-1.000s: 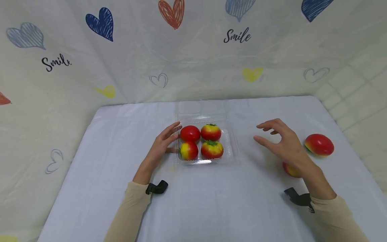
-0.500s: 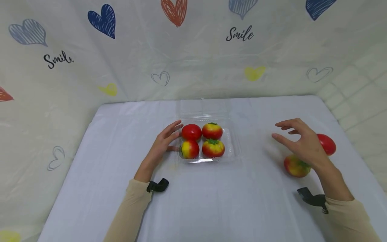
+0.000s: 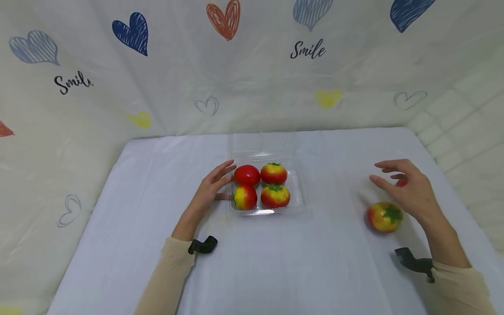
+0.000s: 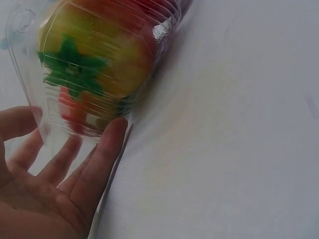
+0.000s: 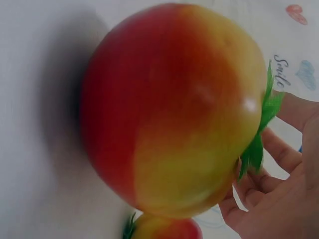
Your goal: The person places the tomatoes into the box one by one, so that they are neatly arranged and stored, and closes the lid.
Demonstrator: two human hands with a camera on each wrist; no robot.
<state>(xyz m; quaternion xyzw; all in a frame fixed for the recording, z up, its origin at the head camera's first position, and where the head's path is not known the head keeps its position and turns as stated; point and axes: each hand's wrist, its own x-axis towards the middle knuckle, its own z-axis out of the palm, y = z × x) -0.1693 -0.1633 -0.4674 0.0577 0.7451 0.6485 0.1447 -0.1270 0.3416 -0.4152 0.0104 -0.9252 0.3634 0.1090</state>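
Note:
Several red and yellow tomatoes with green leafy tops, such as the front right one [image 3: 275, 196], sit in a clear plastic box [image 3: 301, 192] whose lid stands open at the back. My left hand [image 3: 208, 188] rests its spread fingers against the box's left wall; the left wrist view shows its thumb [image 4: 107, 149] at the lower edge. Over the right part of the table hovers my right hand [image 3: 411, 190], fingers apart and holding nothing. Just below it lies a loose tomato [image 3: 385, 217], large in the right wrist view. Another tomato [image 5: 169, 228] is mostly hidden behind that hand.
A white cloth [image 3: 252, 271] covers the table. Behind it hangs a pale curtain [image 3: 256, 78] printed with hearts and "Smile". Black camera mounts, such as the left one [image 3: 203, 245], sit at both wrists.
My right hand has moved right, away from the box and over the loose tomatoes, uncovering the nearer one and covering the farther one. My left hand stays at the box.

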